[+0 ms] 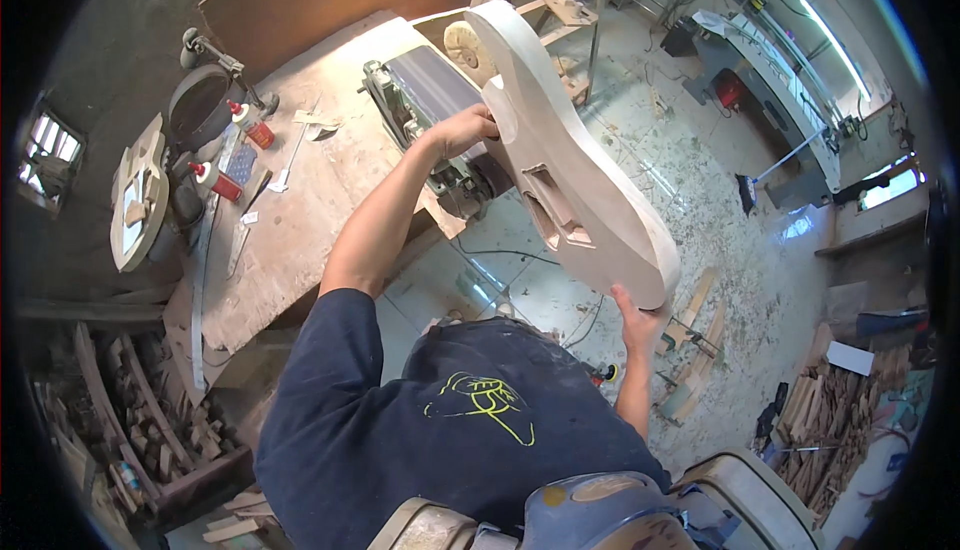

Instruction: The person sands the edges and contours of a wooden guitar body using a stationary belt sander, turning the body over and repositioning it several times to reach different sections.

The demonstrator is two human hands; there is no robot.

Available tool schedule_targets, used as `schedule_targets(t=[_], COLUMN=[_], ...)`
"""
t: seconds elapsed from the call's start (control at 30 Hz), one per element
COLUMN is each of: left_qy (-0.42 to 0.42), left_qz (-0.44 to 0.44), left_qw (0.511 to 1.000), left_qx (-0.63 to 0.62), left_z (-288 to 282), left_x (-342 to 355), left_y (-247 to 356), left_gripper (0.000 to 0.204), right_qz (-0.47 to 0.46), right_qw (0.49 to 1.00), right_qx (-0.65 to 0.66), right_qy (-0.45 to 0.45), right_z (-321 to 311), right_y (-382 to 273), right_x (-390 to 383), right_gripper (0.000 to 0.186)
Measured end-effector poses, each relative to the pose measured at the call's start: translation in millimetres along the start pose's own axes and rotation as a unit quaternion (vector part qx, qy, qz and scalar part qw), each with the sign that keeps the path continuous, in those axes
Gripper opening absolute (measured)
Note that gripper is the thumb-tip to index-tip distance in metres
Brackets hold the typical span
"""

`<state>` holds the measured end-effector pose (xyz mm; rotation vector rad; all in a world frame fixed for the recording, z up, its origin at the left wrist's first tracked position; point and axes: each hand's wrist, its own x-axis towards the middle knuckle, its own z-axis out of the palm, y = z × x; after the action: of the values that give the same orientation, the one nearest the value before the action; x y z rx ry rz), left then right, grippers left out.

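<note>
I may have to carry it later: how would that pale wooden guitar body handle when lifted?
The guitar body is probably stiff, being thick wood. It may feel fairly heavy, though the cut-out pockets trim some weight. Its smooth, curved edge could slip slightly.

The left arm (375, 218) reaches forward and inward, bare below the elbow, and at its end the left hand (464, 133) is bent into a grip. The right forearm (633, 395) rises almost straight; the right hand (640, 326) also grips, its thumb (621, 298) extended upward.
</note>
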<state>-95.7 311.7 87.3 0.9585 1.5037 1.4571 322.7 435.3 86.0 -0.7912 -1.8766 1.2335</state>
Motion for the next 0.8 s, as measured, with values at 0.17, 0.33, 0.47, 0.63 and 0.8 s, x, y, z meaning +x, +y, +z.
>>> schedule_targets(t=[0.17, 0.33, 0.47, 0.63, 0.8], left_qy=[-0.004, -0.014, 0.076, 0.060, 0.008], left_qz=[-0.007, -0.007, -0.088, -0.030, -0.066], left_qw=[1.000, 0.994, 0.979, 0.972, 0.994], left_qx=[-0.027, -0.107, -0.166, -0.227, -0.087], left_z=[20.9, 26.8, 57.6, 69.5, 124.9], left_x=[-6.7, -6.5, -25.0, 3.2, 13.7], left_y=[5.9, -9.7, 26.9, -17.3, 54.3], left_gripper=[0.036, 0.034, 0.032, 0.021, 0.013], right_qz=[0.018, -0.001, -0.069, -0.250, -0.126], right_qw=[1.000, 0.998, 0.988, 0.953, 0.987], right_qx=[-0.015, -0.053, -0.131, -0.170, -0.063], right_qy=[-0.017, -0.033, -0.053, -0.016, 0.076], right_z=[-24.1, -43.5, -57.0, -60.0, -110.8], right_y=[-25.3, -59.8, -107.9, -163.0, -169.7], right_x=[1.0, 13.1, 30.7, 66.4, 117.8], right_gripper=[0.048, 0.049, 0.049, 0.049, 0.045])
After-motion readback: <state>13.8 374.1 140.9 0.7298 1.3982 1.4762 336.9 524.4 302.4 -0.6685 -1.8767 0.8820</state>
